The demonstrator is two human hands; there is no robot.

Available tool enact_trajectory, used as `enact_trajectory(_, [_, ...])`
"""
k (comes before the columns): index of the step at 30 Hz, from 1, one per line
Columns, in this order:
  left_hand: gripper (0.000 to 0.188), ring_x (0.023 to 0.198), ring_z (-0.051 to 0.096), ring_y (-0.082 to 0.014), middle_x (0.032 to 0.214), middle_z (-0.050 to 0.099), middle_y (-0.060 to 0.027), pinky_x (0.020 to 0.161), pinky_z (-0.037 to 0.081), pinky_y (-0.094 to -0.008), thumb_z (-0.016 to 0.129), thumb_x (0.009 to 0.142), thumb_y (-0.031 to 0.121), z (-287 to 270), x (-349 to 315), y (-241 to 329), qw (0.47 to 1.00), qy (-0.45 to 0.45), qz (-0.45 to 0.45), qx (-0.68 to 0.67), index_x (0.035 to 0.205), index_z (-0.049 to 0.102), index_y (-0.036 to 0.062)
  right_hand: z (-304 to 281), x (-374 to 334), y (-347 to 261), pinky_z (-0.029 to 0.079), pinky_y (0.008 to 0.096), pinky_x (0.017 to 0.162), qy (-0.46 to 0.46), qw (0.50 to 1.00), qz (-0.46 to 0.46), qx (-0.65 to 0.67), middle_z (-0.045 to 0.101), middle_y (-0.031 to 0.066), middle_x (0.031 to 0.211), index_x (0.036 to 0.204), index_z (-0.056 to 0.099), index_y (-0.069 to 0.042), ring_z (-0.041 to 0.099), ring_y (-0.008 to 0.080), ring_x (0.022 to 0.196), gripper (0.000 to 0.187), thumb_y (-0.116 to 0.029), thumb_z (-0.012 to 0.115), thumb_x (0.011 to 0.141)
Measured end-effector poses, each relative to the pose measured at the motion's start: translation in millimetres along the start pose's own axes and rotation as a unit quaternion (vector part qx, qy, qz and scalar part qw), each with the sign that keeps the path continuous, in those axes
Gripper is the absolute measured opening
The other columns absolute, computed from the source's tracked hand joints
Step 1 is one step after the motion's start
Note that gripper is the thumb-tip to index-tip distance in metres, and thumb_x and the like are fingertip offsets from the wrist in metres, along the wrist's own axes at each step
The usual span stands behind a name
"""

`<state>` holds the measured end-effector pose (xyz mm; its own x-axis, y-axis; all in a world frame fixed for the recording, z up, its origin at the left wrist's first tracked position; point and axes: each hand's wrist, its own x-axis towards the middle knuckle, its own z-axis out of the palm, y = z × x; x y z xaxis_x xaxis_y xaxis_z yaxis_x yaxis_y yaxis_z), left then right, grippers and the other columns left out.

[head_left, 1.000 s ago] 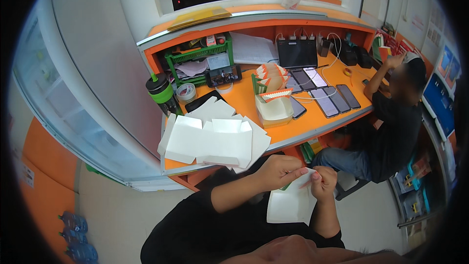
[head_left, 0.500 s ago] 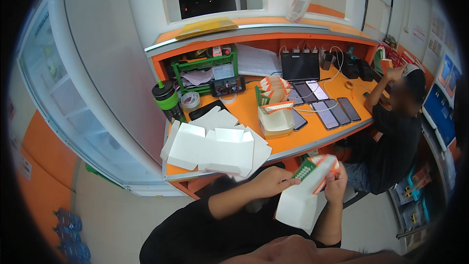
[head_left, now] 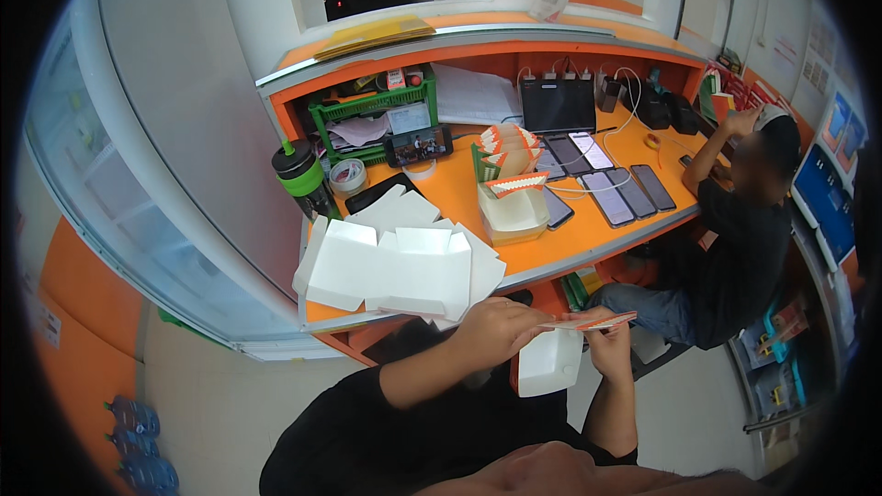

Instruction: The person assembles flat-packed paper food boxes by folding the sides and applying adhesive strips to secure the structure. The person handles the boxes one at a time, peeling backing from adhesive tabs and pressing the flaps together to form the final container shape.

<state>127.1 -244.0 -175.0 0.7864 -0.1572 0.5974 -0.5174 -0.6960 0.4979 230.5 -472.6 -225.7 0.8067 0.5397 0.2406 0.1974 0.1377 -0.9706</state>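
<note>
Over my lap, in front of the desk, I hold a partly folded cardboard food box (head_left: pixel 549 365) between both hands. Its inside is white, and an orange-patterned edge shows along the top. My left hand (head_left: pixel 501 329) has its fingers closed on the left end of that edge. On the right end, my right hand (head_left: pixel 608 349) pinches the same panel with thumb and fingers. Several flat white box blanks (head_left: pixel 395 264) lie overlapping on the near left of the desk. Beyond my hands stand folded food boxes (head_left: pixel 514 213), nested together, with orange and green patterned rims.
The orange desk (head_left: pixel 436 188) carries several phones (head_left: pixel 606 199), a laptop (head_left: pixel 559 106), a green crate (head_left: pixel 367 115), a tape roll (head_left: pixel 348 176) and a shaker bottle (head_left: pixel 303 179). Cables cross its right half. A seated person (head_left: pixel 749 202) is at right; a glass-door fridge (head_left: pixel 138 184) stands left.
The food box has turned in my hands, so its patterned panel now shows nearly edge-on. My left hand has moved slightly up and left; my right hand is lower. The view has shifted slightly.
</note>
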Motion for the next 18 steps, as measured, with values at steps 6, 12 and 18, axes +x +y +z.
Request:
enact_trajectory(6, [0.098,0.139,0.042,-0.0425,0.146,0.049,-0.0268,0.112,0.038,-0.0472,0.079,0.077,0.055,-82.1,18.4,0.9,0.96,-0.211,-0.149,0.104,0.152,0.039,0.0064,-4.2,31.4,2.5,0.055,0.04,0.094,-0.005,0.996,-0.029,0.078,0.065,0.0137,0.117,0.111,0.057,-0.001,0.068,0.0267,0.108,0.012,-0.001,0.055,0.099])
enact_trajectory(12, [0.131,0.141,0.038,-0.045,0.147,0.041,-0.0322,0.118,0.032,-0.0457,0.092,0.06,0.055,-129.5,79.3,-157.9,0.959,-0.079,-0.186,0.201,0.155,0.021,-0.0007,-29.5,154.8,6.1,0.054,0.0438,0.096,-0.096,0.977,-0.133,0.14,0.06,0.0133,0.118,0.116,0.05,-0.005,0.064,0.0295,0.114,0.021,0.0,0.055,0.096])
enact_trajectory(18, [0.145,0.144,0.037,-0.0409,0.153,0.037,-0.0283,0.121,0.029,-0.0447,0.096,0.06,0.042,-98.6,121.2,-243.6,0.984,-0.029,-0.173,-0.021,0.159,-0.002,0.0021,4.2,264.8,-12.0,0.051,0.0396,0.097,-0.07,0.955,-0.175,-0.229,0.067,0.0139,0.111,0.12,0.054,-0.003,0.065,0.0264,0.114,0.022,0.0,0.046,0.099])
